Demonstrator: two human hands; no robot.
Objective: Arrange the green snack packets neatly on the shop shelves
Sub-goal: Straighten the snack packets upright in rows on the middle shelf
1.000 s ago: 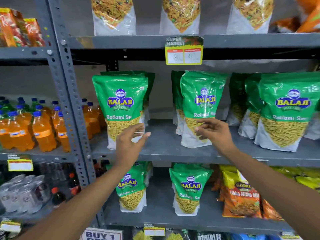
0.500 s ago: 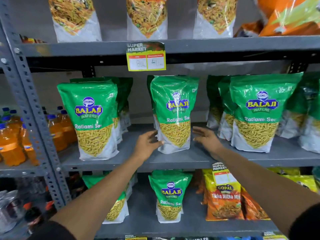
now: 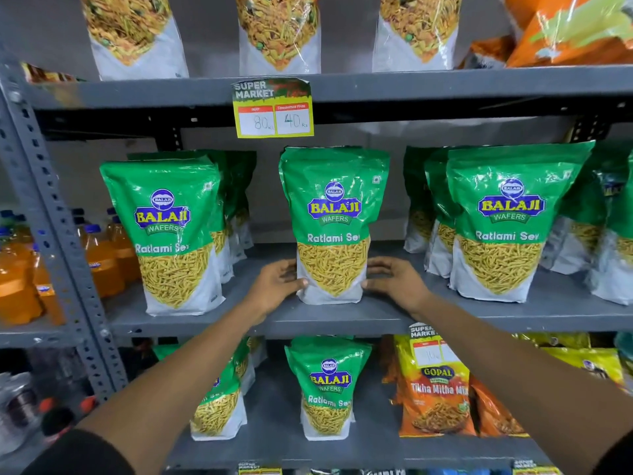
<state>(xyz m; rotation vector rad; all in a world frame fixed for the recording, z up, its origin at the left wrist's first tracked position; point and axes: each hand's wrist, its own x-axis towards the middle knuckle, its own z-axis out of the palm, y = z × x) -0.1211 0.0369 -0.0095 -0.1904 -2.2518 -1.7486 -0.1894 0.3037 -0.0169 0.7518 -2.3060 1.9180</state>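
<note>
A green Balaji Ratlami Sev packet (image 3: 334, 224) stands upright in the middle of the grey middle shelf (image 3: 342, 317). My left hand (image 3: 274, 286) presses its lower left side and my right hand (image 3: 394, 282) its lower right side, so both hands hold the base. A row of like green packets (image 3: 168, 231) stands to the left, and another row (image 3: 507, 221) to the right. Two more green packets (image 3: 327, 385) stand on the shelf below, one partly hidden by my left arm.
Clear mixed-snack bags (image 3: 279, 32) line the top shelf, above a yellow price tag (image 3: 274, 109). Orange Gopal packets (image 3: 435, 389) sit lower right. Orange drink bottles (image 3: 102, 262) fill the left bay behind a perforated upright (image 3: 51, 234).
My left hand left the left packet and moved to the middle one. Both hands closed in on the middle packet's base. The view shifted right and closer.
</note>
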